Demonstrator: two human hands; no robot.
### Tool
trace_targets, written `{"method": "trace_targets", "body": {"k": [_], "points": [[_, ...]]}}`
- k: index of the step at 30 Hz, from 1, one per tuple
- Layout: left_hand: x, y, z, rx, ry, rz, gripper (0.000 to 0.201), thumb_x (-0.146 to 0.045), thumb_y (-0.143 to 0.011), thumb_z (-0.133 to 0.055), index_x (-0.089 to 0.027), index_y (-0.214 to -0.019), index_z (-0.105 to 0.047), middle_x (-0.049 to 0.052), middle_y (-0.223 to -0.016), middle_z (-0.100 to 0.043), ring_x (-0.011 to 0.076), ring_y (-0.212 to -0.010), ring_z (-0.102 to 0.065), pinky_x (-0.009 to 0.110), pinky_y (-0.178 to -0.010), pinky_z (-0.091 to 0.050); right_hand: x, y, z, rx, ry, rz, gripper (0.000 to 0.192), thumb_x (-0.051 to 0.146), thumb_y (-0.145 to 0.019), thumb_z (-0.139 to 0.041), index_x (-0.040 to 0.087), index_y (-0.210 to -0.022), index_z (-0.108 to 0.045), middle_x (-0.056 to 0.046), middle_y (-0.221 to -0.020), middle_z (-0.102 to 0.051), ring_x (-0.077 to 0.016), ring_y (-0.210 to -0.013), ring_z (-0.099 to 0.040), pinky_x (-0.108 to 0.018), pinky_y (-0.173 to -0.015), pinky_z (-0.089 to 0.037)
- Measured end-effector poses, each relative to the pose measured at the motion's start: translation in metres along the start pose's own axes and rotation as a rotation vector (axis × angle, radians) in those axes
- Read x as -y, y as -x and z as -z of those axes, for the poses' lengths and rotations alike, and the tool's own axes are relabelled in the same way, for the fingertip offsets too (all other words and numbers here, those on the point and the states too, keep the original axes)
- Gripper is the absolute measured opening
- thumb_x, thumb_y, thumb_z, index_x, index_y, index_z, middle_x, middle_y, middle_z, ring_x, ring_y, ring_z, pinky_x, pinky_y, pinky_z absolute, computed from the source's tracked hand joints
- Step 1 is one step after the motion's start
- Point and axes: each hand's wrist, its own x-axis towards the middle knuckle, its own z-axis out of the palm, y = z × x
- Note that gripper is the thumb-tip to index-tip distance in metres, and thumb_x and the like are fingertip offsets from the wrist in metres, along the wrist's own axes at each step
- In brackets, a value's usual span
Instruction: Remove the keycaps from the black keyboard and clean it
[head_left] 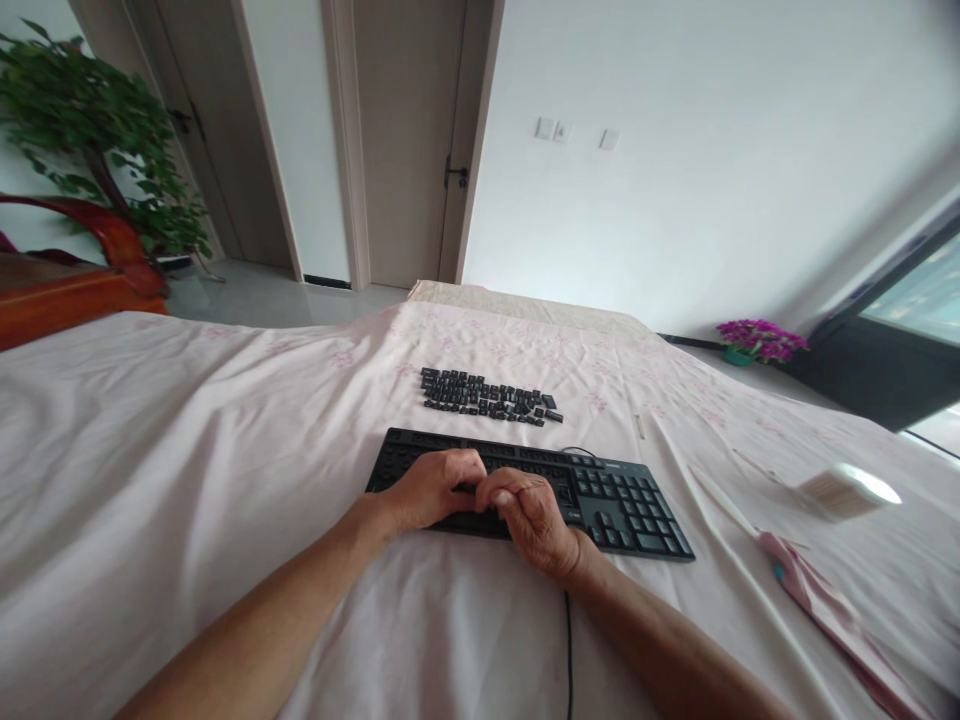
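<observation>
A black keyboard point(637, 508) lies on the pink patterned cloth; keys are in place at its right end, while much of its left part appears bare of keycaps. Both hands work over its middle. My left hand point(441, 486) rests on the keyboard with fingers curled, its fingertips close to the other hand. My right hand point(531, 518) is closed, thumb and fingers pressed together low over the board. Whatever either hand grips is hidden. Behind the keyboard, loose black keycaps point(487, 393) are laid out in rows on the cloth.
Right of the keyboard are a clear tub of thin sticks point(846, 492), a single stick point(640, 427) and a pink cloth item point(829, 610). A black cable point(569, 650) runs toward me. A wooden chair point(82, 265) stands at left.
</observation>
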Motion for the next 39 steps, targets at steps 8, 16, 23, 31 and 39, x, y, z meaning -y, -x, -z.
{"method": "trace_targets", "body": {"k": [8, 16, 23, 31, 39], "points": [[-0.004, -0.002, 0.000, -0.061, 0.106, 0.035, 0.015, -0.030, -0.086, -0.057, -0.018, -0.082, -0.064, 0.000, -0.084, -0.062, 0.0136, -0.077, -0.056, 0.024, -0.071, -0.041, 0.007, -0.001, 0.002, -0.125, -0.010, -0.018, 0.037, 0.034, -0.099, -0.033, 0.021, -0.078, -0.062, -0.005, -0.078, -0.065, -0.0154, -0.072, -0.061, -0.027, -0.069, -0.049], [0.001, -0.003, -0.001, -0.177, 0.361, 0.164, 0.041, -0.010, -0.074, -0.060, -0.019, -0.114, -0.056, 0.002, -0.094, -0.065, 0.0141, -0.085, -0.059, 0.027, -0.077, -0.046, 0.009, -0.010, 0.016, -0.220, 0.421, -0.014, 0.026, 0.021, -0.096, -0.038, 0.024, -0.101, -0.063, -0.006, -0.091, -0.067, -0.0212, -0.092, -0.057, -0.037, -0.088, -0.041], [0.012, -0.007, -0.005, -0.241, 0.588, 0.188, 0.054, -0.010, -0.072, -0.064, -0.019, -0.123, -0.046, 0.004, -0.101, -0.061, 0.0129, -0.084, -0.062, 0.028, -0.078, -0.049, 0.007, -0.022, 0.017, 0.107, 0.587, -0.155, 0.020, 0.026, -0.096, -0.045, 0.023, -0.103, -0.063, -0.005, -0.091, -0.066, -0.0191, -0.085, -0.059, -0.028, -0.072, -0.042], [0.012, -0.009, -0.007, -0.251, 0.544, 0.192, 0.059, -0.005, -0.070, -0.062, -0.020, -0.125, -0.047, 0.005, -0.103, -0.062, 0.0140, -0.084, -0.063, 0.028, -0.075, -0.050, 0.005, -0.032, 0.020, 0.129, 0.575, -0.333, 0.010, 0.027, -0.087, -0.058, 0.023, -0.089, -0.067, -0.001, -0.085, -0.070, -0.0179, -0.081, -0.064, -0.025, -0.069, -0.040], [0.008, -0.011, -0.003, -0.256, 0.408, 0.227, 0.044, -0.006, -0.071, -0.056, -0.018, -0.113, -0.060, 0.003, -0.096, -0.065, 0.0140, -0.081, -0.063, 0.027, -0.075, -0.051, -0.072, -0.112, 0.066, -0.104, 0.636, -0.598, 0.016, 0.036, -0.082, -0.060, 0.028, -0.090, -0.071, 0.002, -0.085, -0.072, -0.0174, -0.079, -0.064, -0.025, -0.065, -0.039]]}}
